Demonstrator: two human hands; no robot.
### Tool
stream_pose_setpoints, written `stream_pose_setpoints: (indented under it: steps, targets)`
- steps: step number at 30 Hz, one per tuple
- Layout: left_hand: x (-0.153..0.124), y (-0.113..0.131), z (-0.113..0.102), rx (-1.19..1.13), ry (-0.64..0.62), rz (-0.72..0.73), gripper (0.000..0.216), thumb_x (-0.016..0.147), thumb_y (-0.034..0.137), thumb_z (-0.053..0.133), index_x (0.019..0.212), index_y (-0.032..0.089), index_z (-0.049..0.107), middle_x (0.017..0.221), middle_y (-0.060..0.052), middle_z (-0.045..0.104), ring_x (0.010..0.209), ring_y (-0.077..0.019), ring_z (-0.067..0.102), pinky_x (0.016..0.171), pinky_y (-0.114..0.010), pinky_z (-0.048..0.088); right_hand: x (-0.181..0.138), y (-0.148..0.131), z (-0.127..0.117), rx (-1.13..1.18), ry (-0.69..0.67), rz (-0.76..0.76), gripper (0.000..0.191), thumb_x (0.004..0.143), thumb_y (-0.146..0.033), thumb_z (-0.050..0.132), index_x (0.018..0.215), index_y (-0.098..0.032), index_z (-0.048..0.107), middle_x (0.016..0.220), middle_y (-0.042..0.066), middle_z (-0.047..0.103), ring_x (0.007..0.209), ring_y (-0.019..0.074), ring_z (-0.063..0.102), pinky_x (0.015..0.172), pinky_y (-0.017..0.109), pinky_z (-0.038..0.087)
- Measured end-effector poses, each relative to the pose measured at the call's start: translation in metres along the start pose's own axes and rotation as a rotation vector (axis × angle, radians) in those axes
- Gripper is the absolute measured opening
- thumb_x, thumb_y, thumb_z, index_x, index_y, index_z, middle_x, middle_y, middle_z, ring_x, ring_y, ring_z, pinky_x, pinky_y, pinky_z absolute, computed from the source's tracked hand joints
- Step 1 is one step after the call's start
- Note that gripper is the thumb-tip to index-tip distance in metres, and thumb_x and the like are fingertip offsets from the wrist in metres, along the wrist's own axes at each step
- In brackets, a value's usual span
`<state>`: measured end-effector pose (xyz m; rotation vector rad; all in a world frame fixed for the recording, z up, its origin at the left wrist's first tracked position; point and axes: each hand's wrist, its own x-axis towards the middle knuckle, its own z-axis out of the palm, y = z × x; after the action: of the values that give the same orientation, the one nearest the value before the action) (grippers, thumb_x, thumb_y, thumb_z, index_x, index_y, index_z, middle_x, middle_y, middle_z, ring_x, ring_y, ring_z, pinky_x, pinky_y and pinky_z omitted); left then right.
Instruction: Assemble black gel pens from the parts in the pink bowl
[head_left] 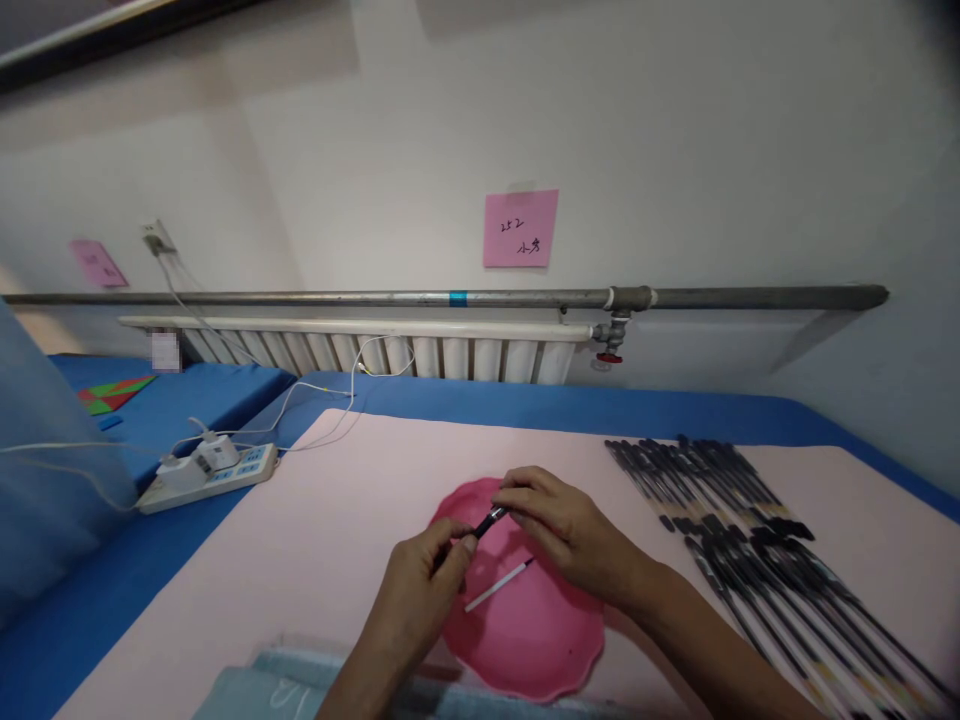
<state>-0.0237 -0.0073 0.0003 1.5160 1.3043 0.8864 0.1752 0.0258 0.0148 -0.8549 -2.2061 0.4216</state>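
A slim black pen-like stick with a silver band (489, 522) is held over the pink scalloped plate (555, 655). My left hand (431, 575) pinches its lower end between thumb and fingers. At the upper end, near the silver band, the fingers of my right hand (559, 525) are closed on it, and they hide its tip. Below the hands, a thin white stick with a dark tip (499, 587) lies across the plate, apart from both hands.
To the right, several long dark brush-like sticks (697, 480) lie in two rows on the pink sheet (360, 510). A white power strip (217, 485) with plugs and cables sits at the left. Folded light-blue cloth (255, 690) lies at the near edge. Behind the table stands a radiator (420, 355).
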Motion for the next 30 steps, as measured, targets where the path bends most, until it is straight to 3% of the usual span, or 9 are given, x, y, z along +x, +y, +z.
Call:
stream_pose_setpoints:
  steps: [8, 12, 15, 17, 20, 22, 27, 29, 30]
  targets:
    - [0.001, -0.005, 0.003, -0.151, 0.037, -0.083, 0.035, 0.084, 0.043, 0.041, 0.095, 0.017, 0.063, 0.057, 0.002, 0.055, 0.043, -0.0110, 0.040, 0.044, -0.023, 0.028, 0.000, -0.021, 0.007, -0.102, -0.002, -0.063, 0.040, 0.084, -0.003, 0.038, 0.116, -0.018, 0.057, 0.113, 0.013, 0.059, 0.104, 0.0226, 0.054, 0.087, 0.040, 0.049]
    - [0.001, 0.000, 0.006, -0.199, 0.018, -0.101, 0.029, 0.082, 0.041, 0.043, 0.083, 0.018, 0.060, 0.055, 0.003, 0.053, 0.040, -0.0087, 0.036, 0.042, -0.022, 0.025, 0.001, -0.030, 0.012, -0.125, -0.041, -0.076, 0.045, 0.081, -0.003, 0.039, 0.121, -0.020, 0.052, 0.119, 0.012, 0.056, 0.110, 0.0236, 0.052, 0.091, 0.042, 0.047]
    - [0.003, 0.004, 0.005, -0.264, 0.032, -0.142, 0.027, 0.079, 0.043, 0.048, 0.075, 0.018, 0.057, 0.053, 0.004, 0.053, 0.039, -0.0072, 0.034, 0.040, -0.020, 0.022, 0.000, -0.033, 0.011, -0.225, 0.096, 0.025, 0.047, 0.081, -0.003, 0.036, 0.122, -0.018, 0.050, 0.127, 0.014, 0.051, 0.116, 0.0246, 0.047, 0.094, 0.044, 0.044]
    - [0.006, 0.003, 0.003, -0.298, 0.105, -0.166, 0.028, 0.076, 0.044, 0.051, 0.069, 0.018, 0.054, 0.051, 0.004, 0.051, 0.038, -0.0061, 0.033, 0.038, -0.020, 0.020, -0.004, -0.034, 0.009, -0.328, 0.164, 0.145, 0.043, 0.078, -0.001, 0.036, 0.112, -0.016, 0.057, 0.117, 0.015, 0.056, 0.108, 0.0255, 0.051, 0.090, 0.043, 0.045]
    - [0.011, -0.003, -0.002, -0.320, 0.179, -0.158, 0.029, 0.072, 0.046, 0.054, 0.064, 0.018, 0.051, 0.049, 0.006, 0.046, 0.036, -0.0051, 0.031, 0.037, -0.019, 0.017, -0.015, -0.039, 0.009, -0.477, -0.052, 0.281, 0.031, 0.074, 0.000, 0.044, 0.086, -0.017, 0.067, 0.087, 0.011, 0.064, 0.081, 0.0233, 0.057, 0.075, 0.038, 0.045]
    - [0.012, -0.005, -0.004, -0.330, 0.188, -0.142, 0.030, 0.070, 0.047, 0.056, 0.064, 0.018, 0.051, 0.049, 0.007, 0.045, 0.035, -0.0048, 0.030, 0.036, -0.019, 0.017, -0.025, -0.049, 0.007, -0.514, -0.158, 0.304, 0.027, 0.074, -0.001, 0.048, 0.079, -0.018, 0.068, 0.080, 0.009, 0.065, 0.075, 0.0219, 0.057, 0.072, 0.037, 0.043]
    - [0.003, 0.007, 0.001, -0.358, 0.157, -0.058, 0.033, 0.067, 0.049, 0.059, 0.073, 0.017, 0.053, 0.052, 0.008, 0.045, 0.037, -0.0043, 0.032, 0.037, -0.017, 0.019, -0.078, -0.105, -0.014, -0.268, 0.047, 0.200, 0.031, 0.083, -0.007, 0.044, 0.102, -0.023, 0.062, 0.100, 0.008, 0.064, 0.092, 0.0215, 0.057, 0.081, 0.035, 0.046]
    - [-0.005, 0.015, 0.010, -0.376, 0.133, -0.029, 0.035, 0.067, 0.050, 0.058, 0.077, 0.017, 0.054, 0.053, 0.008, 0.045, 0.037, -0.0037, 0.031, 0.036, -0.017, 0.018, -0.111, -0.128, -0.017, -0.127, 0.000, 0.167, 0.030, 0.088, -0.012, 0.043, 0.102, -0.031, 0.061, 0.093, 0.003, 0.065, 0.087, 0.0182, 0.061, 0.073, 0.029, 0.050]
    - [-0.010, 0.018, 0.018, -0.384, 0.111, -0.022, 0.036, 0.067, 0.050, 0.059, 0.079, 0.017, 0.054, 0.053, 0.008, 0.046, 0.037, -0.0035, 0.030, 0.036, -0.017, 0.017, -0.127, -0.137, -0.016, -0.106, 0.040, 0.214, 0.028, 0.090, -0.015, 0.044, 0.099, -0.036, 0.061, 0.088, 0.000, 0.066, 0.083, 0.0174, 0.062, 0.069, 0.028, 0.051]
